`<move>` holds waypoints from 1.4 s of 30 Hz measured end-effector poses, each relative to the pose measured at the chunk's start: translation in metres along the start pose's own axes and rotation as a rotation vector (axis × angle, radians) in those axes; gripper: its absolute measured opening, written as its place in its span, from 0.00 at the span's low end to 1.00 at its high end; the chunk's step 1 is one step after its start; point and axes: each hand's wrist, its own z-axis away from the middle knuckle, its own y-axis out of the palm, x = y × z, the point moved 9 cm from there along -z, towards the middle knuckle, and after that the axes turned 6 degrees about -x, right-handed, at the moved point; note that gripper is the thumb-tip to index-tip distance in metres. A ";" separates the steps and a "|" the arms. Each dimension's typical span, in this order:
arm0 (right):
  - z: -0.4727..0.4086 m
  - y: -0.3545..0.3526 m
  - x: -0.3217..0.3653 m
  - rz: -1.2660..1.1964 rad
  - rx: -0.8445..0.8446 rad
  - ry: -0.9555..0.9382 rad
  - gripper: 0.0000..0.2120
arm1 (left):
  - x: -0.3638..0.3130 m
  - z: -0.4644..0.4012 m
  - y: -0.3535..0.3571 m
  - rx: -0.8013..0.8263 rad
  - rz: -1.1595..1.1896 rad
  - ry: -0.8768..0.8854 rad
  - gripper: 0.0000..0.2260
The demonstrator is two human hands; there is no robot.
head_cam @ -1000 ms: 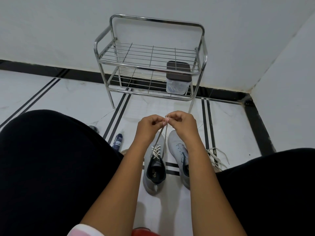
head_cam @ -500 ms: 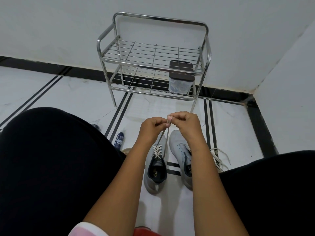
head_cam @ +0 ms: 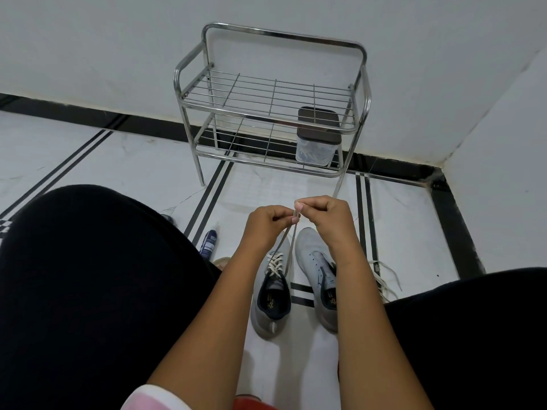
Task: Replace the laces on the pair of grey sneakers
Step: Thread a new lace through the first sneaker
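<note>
Two grey sneakers stand side by side on the floor between my knees. The left sneaker (head_cam: 270,303) has a cream lace (head_cam: 286,247) threaded through its eyelets, and both lace ends rise straight up to my hands. My left hand (head_cam: 265,224) and my right hand (head_cam: 324,216) meet above the toes, each pinching a lace end with curled fingers. The right sneaker (head_cam: 318,270) shows no lace in its eyelets and is partly hidden by my right forearm.
A chrome wire rack (head_cam: 270,93) stands against the wall ahead, with a dark-lidded clear container (head_cam: 317,143) on its lower shelf. Loose cream laces (head_cam: 386,279) lie on the floor right of the sneakers. A blue can (head_cam: 209,242) lies by my left knee.
Both hands have lifted slightly with the lace ends, keeping them pulled taut. The sneakers have not moved.
</note>
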 end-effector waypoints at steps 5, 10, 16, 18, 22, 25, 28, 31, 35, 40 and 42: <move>0.000 0.001 0.000 0.001 0.005 0.005 0.04 | -0.006 0.002 0.001 -0.006 -0.028 0.025 0.05; 0.001 -0.004 0.001 -0.021 -0.030 0.023 0.09 | -0.004 0.001 -0.002 -0.042 -0.034 0.028 0.02; 0.001 -0.006 0.004 0.018 0.038 -0.001 0.06 | -0.005 0.002 -0.004 -0.049 -0.025 0.016 0.01; 0.003 0.001 0.004 0.076 0.079 -0.025 0.04 | -0.006 0.002 -0.003 -0.035 -0.035 0.019 0.02; 0.001 0.003 0.003 0.112 0.049 -0.050 0.03 | -0.007 0.002 -0.002 -0.024 -0.045 0.017 0.02; 0.001 0.003 0.003 0.092 0.044 -0.049 0.03 | -0.009 0.003 -0.003 -0.028 -0.028 0.011 0.03; 0.002 0.004 0.003 0.065 0.048 -0.040 0.04 | -0.012 0.004 -0.003 -0.021 -0.030 0.017 0.04; 0.004 0.004 0.003 0.027 0.055 -0.020 0.04 | -0.011 0.003 -0.003 -0.015 -0.027 0.015 0.04; 0.005 0.002 0.001 -0.044 0.030 0.025 0.06 | -0.010 0.003 -0.001 -0.012 -0.039 0.020 0.03; -0.001 -0.022 -0.007 -0.121 -0.153 0.115 0.10 | -0.008 0.002 -0.002 -0.029 -0.037 0.022 0.04; -0.003 -0.027 -0.011 -0.082 -0.155 0.126 0.09 | -0.008 0.002 -0.004 -0.037 -0.031 0.025 0.04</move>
